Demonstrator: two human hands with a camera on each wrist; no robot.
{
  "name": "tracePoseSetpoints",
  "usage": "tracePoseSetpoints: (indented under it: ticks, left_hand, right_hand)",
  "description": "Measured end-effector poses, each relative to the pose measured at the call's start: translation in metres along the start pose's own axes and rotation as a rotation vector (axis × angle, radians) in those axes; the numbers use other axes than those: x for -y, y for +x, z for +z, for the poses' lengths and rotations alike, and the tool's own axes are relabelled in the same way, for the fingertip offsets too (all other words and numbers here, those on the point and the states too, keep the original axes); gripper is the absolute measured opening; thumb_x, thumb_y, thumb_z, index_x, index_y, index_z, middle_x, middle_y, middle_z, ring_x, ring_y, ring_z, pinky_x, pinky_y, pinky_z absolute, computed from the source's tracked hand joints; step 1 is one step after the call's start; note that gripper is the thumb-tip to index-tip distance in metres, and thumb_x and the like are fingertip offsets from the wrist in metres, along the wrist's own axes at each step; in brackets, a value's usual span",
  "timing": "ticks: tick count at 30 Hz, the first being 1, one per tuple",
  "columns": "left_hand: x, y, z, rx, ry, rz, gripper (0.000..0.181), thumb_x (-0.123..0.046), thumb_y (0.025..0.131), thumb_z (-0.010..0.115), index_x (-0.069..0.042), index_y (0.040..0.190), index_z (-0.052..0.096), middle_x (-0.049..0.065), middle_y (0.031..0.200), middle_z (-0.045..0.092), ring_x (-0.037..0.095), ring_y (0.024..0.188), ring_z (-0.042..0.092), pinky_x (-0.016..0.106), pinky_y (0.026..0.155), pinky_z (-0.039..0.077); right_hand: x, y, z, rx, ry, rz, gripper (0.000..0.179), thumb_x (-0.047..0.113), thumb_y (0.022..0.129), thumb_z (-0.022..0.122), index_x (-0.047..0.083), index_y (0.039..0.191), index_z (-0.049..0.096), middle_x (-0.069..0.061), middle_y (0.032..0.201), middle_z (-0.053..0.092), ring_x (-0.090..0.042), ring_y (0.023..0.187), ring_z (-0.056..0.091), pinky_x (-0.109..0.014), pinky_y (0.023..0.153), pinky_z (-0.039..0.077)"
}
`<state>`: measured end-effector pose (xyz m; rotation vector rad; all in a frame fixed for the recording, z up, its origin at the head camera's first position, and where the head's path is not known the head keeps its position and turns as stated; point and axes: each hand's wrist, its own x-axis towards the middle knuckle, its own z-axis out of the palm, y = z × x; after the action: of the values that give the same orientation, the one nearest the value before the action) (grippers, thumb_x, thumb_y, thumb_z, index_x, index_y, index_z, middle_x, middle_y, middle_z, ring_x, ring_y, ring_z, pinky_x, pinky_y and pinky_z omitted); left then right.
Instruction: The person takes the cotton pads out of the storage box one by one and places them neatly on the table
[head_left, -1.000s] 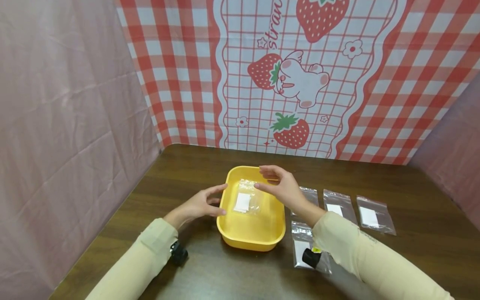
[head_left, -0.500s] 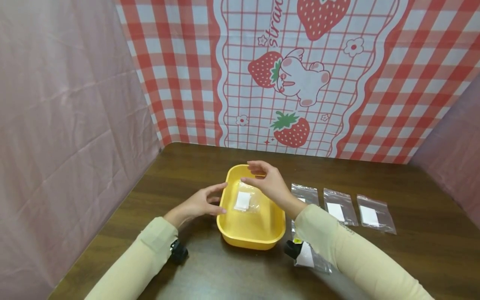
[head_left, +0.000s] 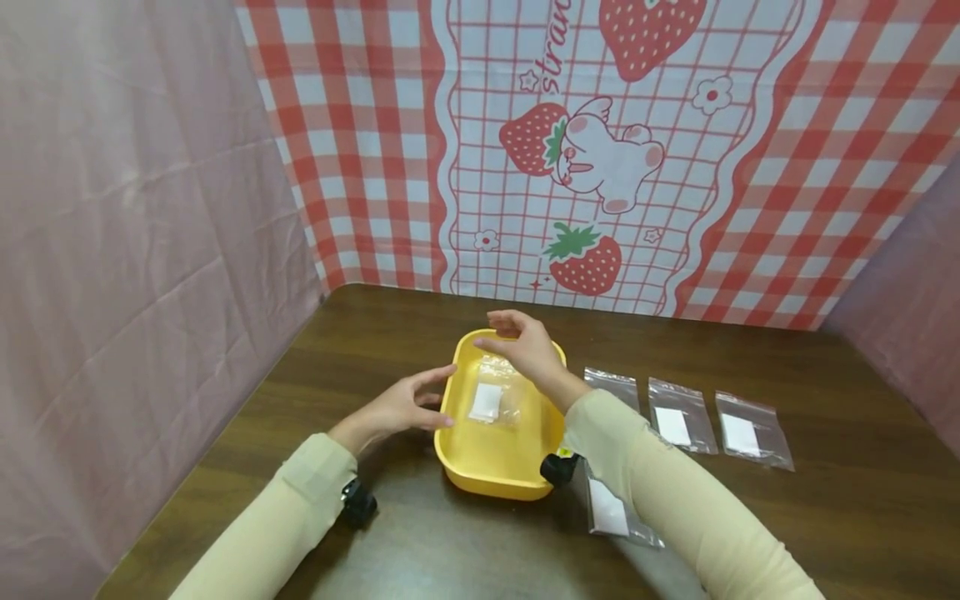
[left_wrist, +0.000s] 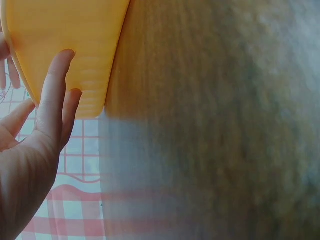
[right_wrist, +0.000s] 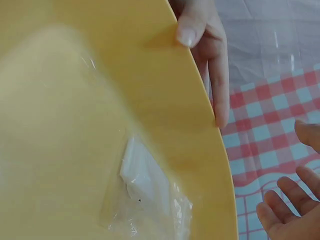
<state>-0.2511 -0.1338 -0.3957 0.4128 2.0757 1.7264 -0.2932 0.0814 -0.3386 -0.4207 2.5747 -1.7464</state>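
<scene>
My left hand (head_left: 392,415) rests with extended fingers against the left side of a yellow plastic bin (head_left: 495,485). In the left wrist view its fingertips touch the bin's outer wall (left_wrist: 95,50); in the right wrist view its thumb overlaps the rim. Inside the bin lies a clear zip bag (head_left: 512,396) with a white folded piece (right_wrist: 145,172) in it. Over the bin's far end hovers my right hand (head_left: 528,346), fingers loosely bent and nothing between them. The right wrist view shows that hand (right_wrist: 292,220) apart from the bin.
Right of the bin, several similar zip bags with white pieces lie on the dark wooden table (head_left: 360,333): one far right (head_left: 753,429), one beside it (head_left: 681,415), others partly under my right sleeve. A checkered strawberry cloth (head_left: 585,167) hangs behind.
My right hand has moved left and farther away over the bin, uncovering more of the bag inside. The left hand has stayed at the bin's left side.
</scene>
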Motion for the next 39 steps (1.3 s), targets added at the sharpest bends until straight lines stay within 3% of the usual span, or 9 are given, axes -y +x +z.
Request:
tracePoseSetpoints:
  ticks: [8,16,30,33,35,37,39]
  left_hand:
    - [0.000,-0.001,0.000,-0.005,0.012,-0.006,0.078,-0.003,0.079,0.073,-0.013,0.146,0.032,0.012,0.146,0.032,0.032,0.121,0.045,0.037,0.081,0.052]
    - [0.002,0.001,-0.001,0.013,0.008,0.013,0.079,-0.002,0.080,0.072,-0.010,0.146,0.030,0.016,0.147,0.029,0.036,0.122,0.043,0.037,0.080,0.052]
    - [0.001,0.000,-0.001,0.016,-0.025,0.032,0.081,-0.002,0.078,0.074,-0.008,0.146,0.030,0.016,0.147,0.029,0.036,0.122,0.041,0.038,0.080,0.052]
    - [0.001,0.000,-0.001,0.017,-0.034,0.033,0.081,-0.001,0.078,0.073,-0.007,0.146,0.030,0.016,0.147,0.028,0.036,0.123,0.041,0.038,0.080,0.052]
    - [0.001,0.000,-0.001,0.017,-0.037,0.034,0.081,-0.001,0.078,0.073,-0.007,0.146,0.030,0.016,0.147,0.028,0.036,0.122,0.042,0.038,0.080,0.052]
    - [0.001,0.000,-0.001,0.017,-0.036,0.032,0.081,-0.001,0.078,0.074,-0.007,0.146,0.030,0.015,0.147,0.029,0.035,0.122,0.042,0.037,0.080,0.052]
    - [0.002,0.000,-0.001,0.017,-0.033,0.031,0.081,-0.002,0.078,0.074,-0.008,0.146,0.030,0.015,0.147,0.029,0.035,0.122,0.043,0.037,0.080,0.052]
  right_hand:
    - [-0.012,0.011,0.006,0.084,-0.082,0.056,0.052,0.022,0.080,0.075,0.004,0.125,0.055,-0.014,0.125,0.055,-0.031,0.112,0.052,-0.038,0.091,0.045]
    - [-0.027,0.015,0.007,0.260,-0.270,0.073,0.068,0.024,0.076,0.078,0.002,0.132,0.048,-0.017,0.132,0.049,-0.034,0.120,0.045,-0.043,0.100,0.037]
    - [-0.040,0.011,0.004,0.539,-0.446,0.133,0.087,0.016,0.066,0.085,0.001,0.139,0.039,-0.019,0.142,0.037,-0.033,0.129,0.034,-0.045,0.106,0.026]
    - [-0.042,0.010,0.001,0.615,-0.482,0.122,0.086,0.014,0.065,0.085,0.001,0.138,0.040,-0.016,0.137,0.044,-0.029,0.115,0.048,-0.038,0.098,0.039]
    - [-0.044,0.010,0.000,0.655,-0.481,0.117,0.083,0.011,0.066,0.084,0.000,0.137,0.042,-0.015,0.130,0.049,-0.025,0.097,0.056,-0.033,0.084,0.048]
    - [-0.044,0.010,-0.001,0.678,-0.481,0.107,0.078,0.008,0.067,0.083,-0.001,0.134,0.044,-0.013,0.123,0.052,-0.019,0.083,0.056,-0.028,0.072,0.050]
    - [-0.043,0.010,-0.002,0.682,-0.484,0.094,0.073,0.007,0.068,0.082,-0.001,0.131,0.047,-0.013,0.120,0.054,-0.018,0.082,0.055,-0.026,0.074,0.048]
